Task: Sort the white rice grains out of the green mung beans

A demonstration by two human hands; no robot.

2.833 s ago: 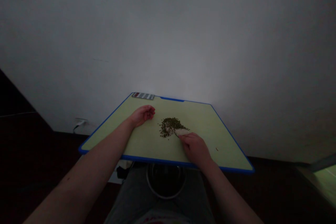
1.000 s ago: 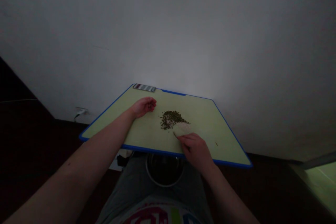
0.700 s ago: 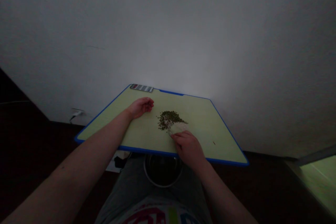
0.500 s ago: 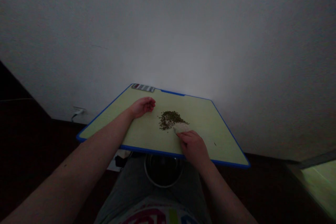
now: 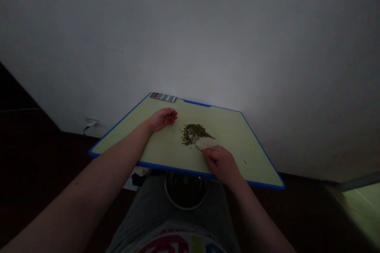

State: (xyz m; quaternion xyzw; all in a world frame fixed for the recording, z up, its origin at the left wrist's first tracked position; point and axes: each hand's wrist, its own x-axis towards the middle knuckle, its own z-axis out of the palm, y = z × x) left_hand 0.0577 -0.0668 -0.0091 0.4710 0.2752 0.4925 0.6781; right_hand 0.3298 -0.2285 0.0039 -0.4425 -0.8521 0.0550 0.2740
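Note:
A pile of small dark green beans (image 5: 193,132) lies in the middle of a pale green table with a blue rim (image 5: 166,165). My right hand (image 5: 222,163) grips a small pale card (image 5: 205,142), whose edge rests against the near right side of the pile. My left hand (image 5: 163,118) lies on the table to the left of the pile, palm up, fingers loosely curled with nothing seen in them.
A bowl with a white rim (image 5: 184,191) sits on my lap just under the table's near edge. One stray bean (image 5: 245,162) lies near the right edge. A small striped strip (image 5: 163,97) lies at the far left corner. A white wall stands behind.
The right hand with the card has shifted slightly back and forth along the pile's near right edge. The left hand has stayed in place.

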